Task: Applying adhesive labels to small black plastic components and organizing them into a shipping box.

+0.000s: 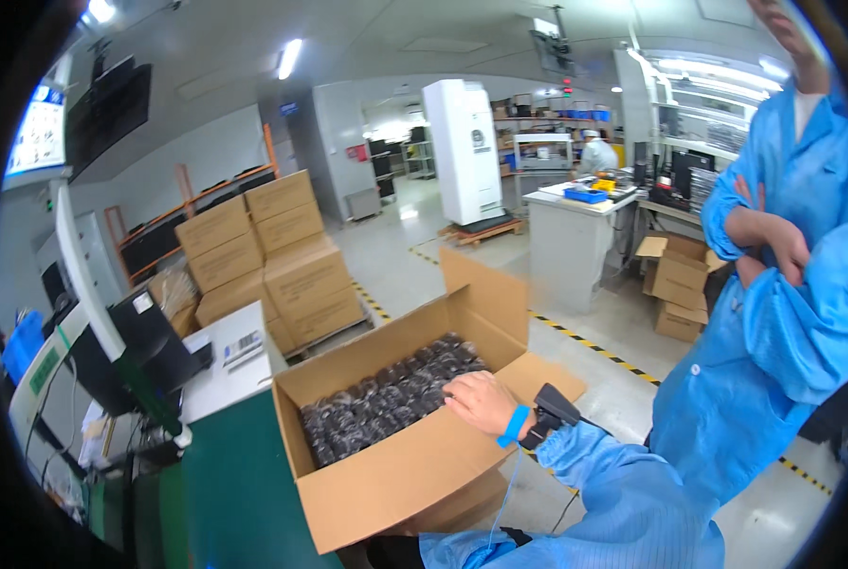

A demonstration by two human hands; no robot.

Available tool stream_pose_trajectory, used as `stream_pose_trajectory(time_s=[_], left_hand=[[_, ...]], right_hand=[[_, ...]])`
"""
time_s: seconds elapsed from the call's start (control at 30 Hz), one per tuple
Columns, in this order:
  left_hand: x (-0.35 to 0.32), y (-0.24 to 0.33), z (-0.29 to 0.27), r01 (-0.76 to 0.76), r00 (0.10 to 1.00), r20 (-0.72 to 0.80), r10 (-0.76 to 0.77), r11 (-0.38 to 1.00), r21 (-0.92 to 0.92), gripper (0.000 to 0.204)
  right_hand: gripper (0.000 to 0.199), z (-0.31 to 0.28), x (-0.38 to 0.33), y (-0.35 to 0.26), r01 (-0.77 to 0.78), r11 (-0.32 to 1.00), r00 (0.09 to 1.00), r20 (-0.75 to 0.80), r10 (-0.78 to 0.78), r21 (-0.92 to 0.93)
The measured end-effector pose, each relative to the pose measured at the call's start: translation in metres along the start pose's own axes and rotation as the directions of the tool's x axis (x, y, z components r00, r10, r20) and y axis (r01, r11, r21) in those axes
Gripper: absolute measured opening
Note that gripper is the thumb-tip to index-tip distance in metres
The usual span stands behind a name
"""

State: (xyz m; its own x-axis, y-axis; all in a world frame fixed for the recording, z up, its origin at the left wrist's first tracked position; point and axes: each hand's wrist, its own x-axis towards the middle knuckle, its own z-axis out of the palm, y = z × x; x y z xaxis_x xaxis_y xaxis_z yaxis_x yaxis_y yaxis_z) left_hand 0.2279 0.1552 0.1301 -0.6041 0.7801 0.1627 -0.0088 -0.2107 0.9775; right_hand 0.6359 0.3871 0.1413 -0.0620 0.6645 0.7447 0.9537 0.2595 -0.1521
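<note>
An opened cardboard box [386,484] stands in front of me with its flaps folded outward. Rows of dark items in clear plastic wrap [376,403] fill it; their exact kind is hard to make out. My right hand [481,403] is over the box's right side, at the edge of the wrapped items. Its fingers are bent and held together, and whatever lies under the fingertips is hidden. A blue strap [514,426] with a thin cord and a black device [555,410] are on the right wrist. My left hand is out of view.
A green-topped table [244,493] lies left of the box, beside a white surface with a monitor [154,337]. Stacked cartons [305,284] stand behind. At right, a person in a blue coat [727,379] stands close with arms folded. Striped tape [594,348] marks the floor.
</note>
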Motion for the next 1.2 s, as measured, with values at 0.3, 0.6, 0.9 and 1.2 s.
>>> stream_pose_trajectory(time_s=[0.3,0.6,0.9,1.2], left_hand=[[0.011,0.000,0.034,0.035,0.975,0.215,-0.054,0.995,0.093,0.015],[0.003,0.002,0.044,0.033,0.957,0.271,-0.106,0.965,0.262,0.018],[-0.002,0.010,0.046,-0.228,0.934,0.343,0.099,0.904,0.361,0.015],[-0.012,0.027,0.060,-0.263,0.913,0.403,0.060,0.841,0.473,0.018]], right_hand=[[0.028,0.070,-0.025,0.037,-0.113,0.924,0.992,0.015,0.127,-0.366],[0.030,0.074,-0.026,0.032,-0.141,0.950,0.990,-0.054,0.131,-0.277],[0.032,0.070,-0.027,0.032,-0.176,0.961,0.984,-0.057,0.168,-0.212],[0.030,0.069,-0.028,0.032,-0.187,0.959,0.982,-0.009,0.189,-0.213]])
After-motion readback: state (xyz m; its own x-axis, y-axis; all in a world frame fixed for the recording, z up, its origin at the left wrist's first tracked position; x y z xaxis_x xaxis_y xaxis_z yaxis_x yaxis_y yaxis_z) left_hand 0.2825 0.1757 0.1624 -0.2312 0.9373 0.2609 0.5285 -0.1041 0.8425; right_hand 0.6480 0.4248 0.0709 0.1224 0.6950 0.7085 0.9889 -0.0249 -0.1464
